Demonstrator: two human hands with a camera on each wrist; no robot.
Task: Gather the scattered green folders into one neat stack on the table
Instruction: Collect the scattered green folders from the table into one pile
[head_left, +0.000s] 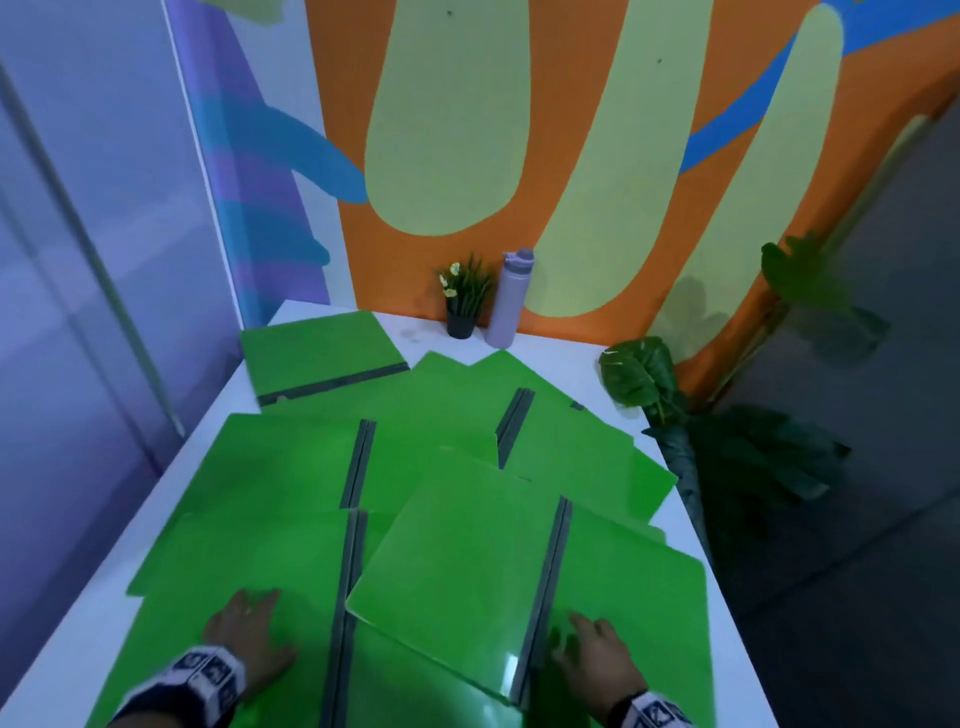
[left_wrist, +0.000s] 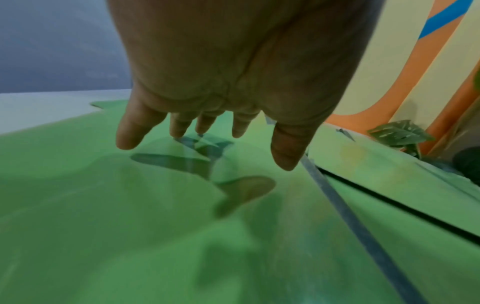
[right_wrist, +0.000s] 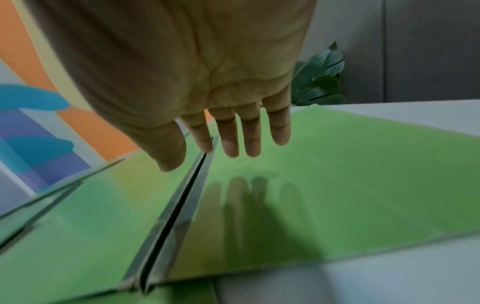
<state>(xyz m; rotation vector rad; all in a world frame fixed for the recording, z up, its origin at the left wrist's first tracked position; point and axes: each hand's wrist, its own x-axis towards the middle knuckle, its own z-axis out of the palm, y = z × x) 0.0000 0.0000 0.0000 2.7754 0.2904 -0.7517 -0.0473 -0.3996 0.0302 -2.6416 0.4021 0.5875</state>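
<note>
Several glossy green folders with grey spines lie spread and overlapping over the white table (head_left: 78, 623). One closed folder (head_left: 317, 353) sits apart at the far left. The nearest left folder (head_left: 249, 551) lies open; my left hand (head_left: 249, 631) hovers flat just above its left leaf (left_wrist: 103, 205), fingers (left_wrist: 130, 133) spread and straight. The near right folder (head_left: 467, 561) lies on top, tilted. My right hand (head_left: 592, 649) is held flat over its right leaf (right_wrist: 337, 185), fingers (right_wrist: 231, 142) straight, beside the grey spine (right_wrist: 176, 209). Neither hand holds anything.
A small potted plant (head_left: 464, 299) and a lilac bottle (head_left: 511, 299) stand at the table's far edge against the painted wall. A leafy plant (head_left: 641, 376) stands off the right side. A glass partition runs along the left.
</note>
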